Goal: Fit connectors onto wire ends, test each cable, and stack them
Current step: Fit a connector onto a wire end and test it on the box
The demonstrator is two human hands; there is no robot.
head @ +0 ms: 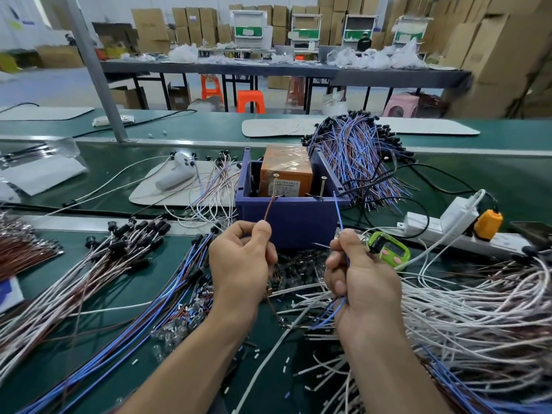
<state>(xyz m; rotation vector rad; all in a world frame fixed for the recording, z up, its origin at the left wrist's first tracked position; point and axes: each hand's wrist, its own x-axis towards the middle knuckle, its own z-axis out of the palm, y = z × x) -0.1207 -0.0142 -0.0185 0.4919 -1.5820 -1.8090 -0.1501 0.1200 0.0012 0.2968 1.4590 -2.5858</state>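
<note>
A green counter strewn with bundles of white, blue and brown wires stands in a warehouse room stacked with cardboard boxes, orange stools beyond. Before a blue bin holding an orange box, the left hand has its fingers pinching a thin brown wire that rises to the bin's rim; the right hand has its fingers curled round a blue wire, its end up near the bin's right corner

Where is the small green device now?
In the head view, the green device lies just right of the right hand, by the left end of the white power strip.
</note>
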